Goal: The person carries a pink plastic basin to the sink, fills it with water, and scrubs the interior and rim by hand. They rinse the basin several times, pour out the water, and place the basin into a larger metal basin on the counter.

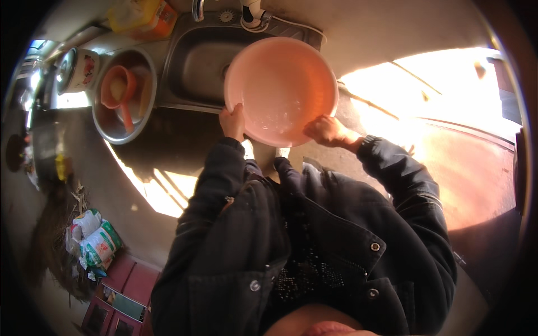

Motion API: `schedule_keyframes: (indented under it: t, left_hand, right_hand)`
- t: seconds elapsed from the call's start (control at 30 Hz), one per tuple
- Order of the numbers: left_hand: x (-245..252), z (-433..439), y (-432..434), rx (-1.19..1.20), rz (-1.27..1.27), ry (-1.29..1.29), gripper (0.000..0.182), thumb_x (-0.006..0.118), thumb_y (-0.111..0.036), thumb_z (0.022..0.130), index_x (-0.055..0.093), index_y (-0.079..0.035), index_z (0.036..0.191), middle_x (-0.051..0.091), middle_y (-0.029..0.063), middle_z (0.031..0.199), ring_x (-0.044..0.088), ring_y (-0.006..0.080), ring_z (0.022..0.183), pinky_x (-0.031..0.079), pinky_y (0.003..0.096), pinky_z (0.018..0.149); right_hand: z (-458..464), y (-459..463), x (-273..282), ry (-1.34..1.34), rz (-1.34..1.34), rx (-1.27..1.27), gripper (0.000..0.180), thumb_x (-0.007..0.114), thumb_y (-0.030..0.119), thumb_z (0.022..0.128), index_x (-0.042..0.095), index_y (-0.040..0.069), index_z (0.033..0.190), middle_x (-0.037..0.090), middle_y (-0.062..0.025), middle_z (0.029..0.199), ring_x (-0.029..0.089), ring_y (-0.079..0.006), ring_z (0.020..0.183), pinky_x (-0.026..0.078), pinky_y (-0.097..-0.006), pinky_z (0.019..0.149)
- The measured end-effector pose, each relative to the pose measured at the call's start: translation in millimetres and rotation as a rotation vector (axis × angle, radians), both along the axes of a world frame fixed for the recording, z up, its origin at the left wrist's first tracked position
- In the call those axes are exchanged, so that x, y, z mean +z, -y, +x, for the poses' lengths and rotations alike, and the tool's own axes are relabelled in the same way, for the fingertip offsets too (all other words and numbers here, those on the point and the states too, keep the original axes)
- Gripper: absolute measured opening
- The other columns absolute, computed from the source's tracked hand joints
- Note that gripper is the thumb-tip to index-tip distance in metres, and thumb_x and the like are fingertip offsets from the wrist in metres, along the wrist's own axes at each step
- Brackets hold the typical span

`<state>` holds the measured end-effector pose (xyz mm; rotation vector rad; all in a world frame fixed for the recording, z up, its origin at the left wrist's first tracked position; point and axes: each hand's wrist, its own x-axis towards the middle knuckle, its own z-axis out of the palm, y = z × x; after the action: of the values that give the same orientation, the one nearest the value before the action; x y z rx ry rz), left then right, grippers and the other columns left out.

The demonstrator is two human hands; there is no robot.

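Observation:
A large pink plastic basin [277, 84] is held up in front of me, overlapping the right part of a stainless steel sink [197, 67]. My left hand [233, 122] grips its lower left rim, thumb over the edge. At its lower right rim, my right hand [327, 131] has its fingers curled on the edge. Something shiny, perhaps a little water, glints on the inside of the basin. Part of the sink is hidden behind it.
Left of the sink stands a metal basin [97, 122] holding an orange plastic dipper [127, 117]. Beyond it is a white enamel pot [86, 69] with a floral pattern. A yellow and orange container [147, 19] stands behind. Filled plastic bags [101, 243] lie at the lower left, by a red cabinet [130, 277].

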<state>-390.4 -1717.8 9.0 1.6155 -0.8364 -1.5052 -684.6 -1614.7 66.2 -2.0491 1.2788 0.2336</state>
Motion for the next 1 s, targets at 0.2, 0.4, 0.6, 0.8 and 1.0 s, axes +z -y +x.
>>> schedule_keyframes:
  t: [0.2,0.4,0.6,0.8,1.0]
  left_hand:
    - [-10,6,1,-0.073,-0.141,0.108,0.029,0.064,-0.010,0.089,0.064,0.006,0.113,0.071,0.0171,0.104,0.068,0.0241,0.093,0.051,0.0358,0.084]
    - [-11,7,2,-0.132,-0.249,0.292,0.032,0.063,-0.010,0.088,0.061,0.004,0.116,0.070,0.0254,0.104,0.068,0.0400,0.096,0.052,0.0429,0.085]
    - [-1,14,-1,-0.216,-0.288,0.354,0.033,0.060,-0.011,0.088,0.058,0.002,0.118,0.070,0.0261,0.101,0.068,0.0421,0.098,0.052,0.0445,0.085]
    - [6,14,0,-0.188,-0.200,0.262,0.034,0.060,-0.014,0.090,0.057,0.001,0.120,0.070,0.0269,0.101,0.068,0.0432,0.097,0.052,0.0442,0.085]
    - [9,5,-4,-0.220,-0.207,0.325,0.044,0.054,-0.036,0.100,0.053,-0.001,0.126,0.069,0.0295,0.100,0.065,0.0492,0.096,0.051,0.0488,0.084]
  right_hand:
    - [12,5,-3,-0.315,-0.182,0.122,0.018,0.054,0.012,0.091,0.069,0.007,0.084,0.071,-0.0069,0.089,0.068,-0.0277,0.088,0.051,-0.0419,0.091]
    - [57,18,-38,0.287,0.329,0.052,0.036,0.053,0.031,0.100,0.065,0.017,0.132,0.067,-0.0146,0.124,0.064,-0.0330,0.112,0.048,-0.0421,0.101]
    - [120,76,-125,0.008,-0.506,-0.019,0.054,0.053,0.034,0.099,0.045,0.016,0.149,0.042,-0.0132,0.153,0.042,-0.0293,0.139,0.038,-0.0369,0.110]
    - [36,110,-90,0.340,-0.178,-0.921,0.050,0.047,0.029,0.102,0.045,0.009,0.147,0.046,-0.0184,0.149,0.039,-0.0327,0.142,0.033,-0.0409,0.115]
    - [61,165,-63,0.242,-0.199,-1.183,0.034,0.042,0.015,0.100,0.067,0.002,0.120,0.070,-0.0175,0.112,0.066,-0.0302,0.106,0.051,-0.0464,0.091]
